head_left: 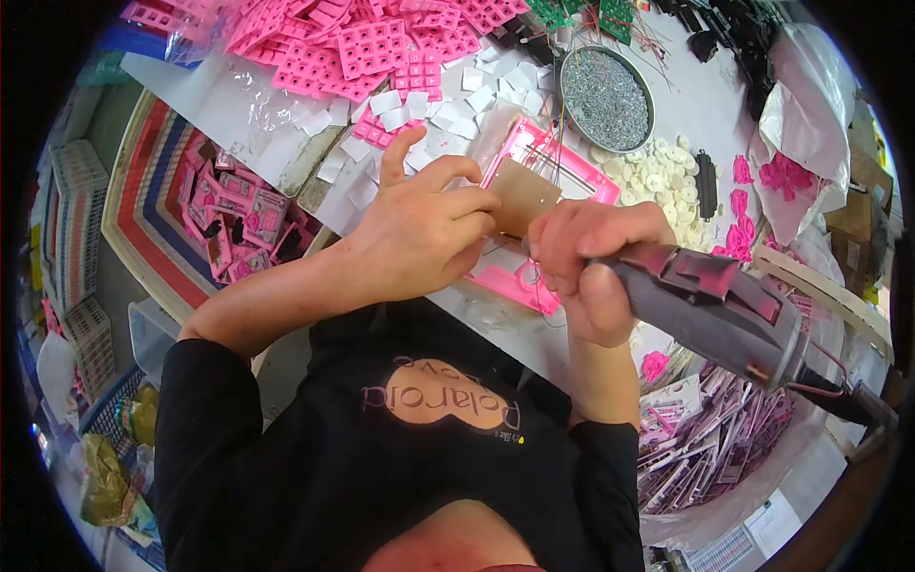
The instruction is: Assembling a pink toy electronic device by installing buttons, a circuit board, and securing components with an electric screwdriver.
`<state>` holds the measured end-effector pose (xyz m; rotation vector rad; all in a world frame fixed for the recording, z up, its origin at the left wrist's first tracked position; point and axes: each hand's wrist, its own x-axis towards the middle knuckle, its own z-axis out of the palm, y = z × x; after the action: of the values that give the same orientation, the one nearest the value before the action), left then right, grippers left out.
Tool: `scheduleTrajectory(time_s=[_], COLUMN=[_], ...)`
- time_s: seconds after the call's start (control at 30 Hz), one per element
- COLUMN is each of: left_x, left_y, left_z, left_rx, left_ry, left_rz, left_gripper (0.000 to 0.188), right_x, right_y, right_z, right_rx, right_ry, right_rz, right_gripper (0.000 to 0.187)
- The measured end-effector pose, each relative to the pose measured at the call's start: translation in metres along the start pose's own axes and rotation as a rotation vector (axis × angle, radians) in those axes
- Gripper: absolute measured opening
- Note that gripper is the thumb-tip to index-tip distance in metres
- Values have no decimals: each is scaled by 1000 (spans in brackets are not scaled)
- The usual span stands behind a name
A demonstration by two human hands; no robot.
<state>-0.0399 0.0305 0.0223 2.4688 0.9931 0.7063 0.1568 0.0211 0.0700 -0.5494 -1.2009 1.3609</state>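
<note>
In front of me a pink plastic case (596,181) lies open, with thin wires and a plain brown circuit board (524,195) in it. My left hand (424,214) is closed at the board's left edge, fingertips bent against it and the outermost finger raised. The thumb is partly hidden. A dark grey power screwdriver (705,300) is wrapped in my right hand (596,253), tilted with its nose toward the board's lower edge. Its tip is mostly covered by my fingers. A pink part with a ring (529,276) shows just below the board.
A round metal bowl of small screws (607,100) stands behind the case, beside white round plastic pieces (658,181). Pink keypads (372,48) are heaped at the back left, near white square pieces (467,105). Bins of pink parts (253,214) flank the table.
</note>
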Motion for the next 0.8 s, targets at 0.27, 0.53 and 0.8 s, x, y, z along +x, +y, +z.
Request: scheduleTrajectory(time_s=[0.27,0.53,0.8], left_x=[2,-1,-7], left_y=[2,0,16], left_z=[1,-10,-4], left_rx=[-6,15,41], left_ry=[98,-201,-295], left_rz=[20,226,106], left_gripper=[7,22,26], right_x=[-3,3,-27], right_y=[10,9,-26], right_z=[-4,-33,-35], right_rx=[-291,-103,-802], right_ry=[-78,-15,257], right_rz=[25,-37,83], right_gripper=[18,37,82])
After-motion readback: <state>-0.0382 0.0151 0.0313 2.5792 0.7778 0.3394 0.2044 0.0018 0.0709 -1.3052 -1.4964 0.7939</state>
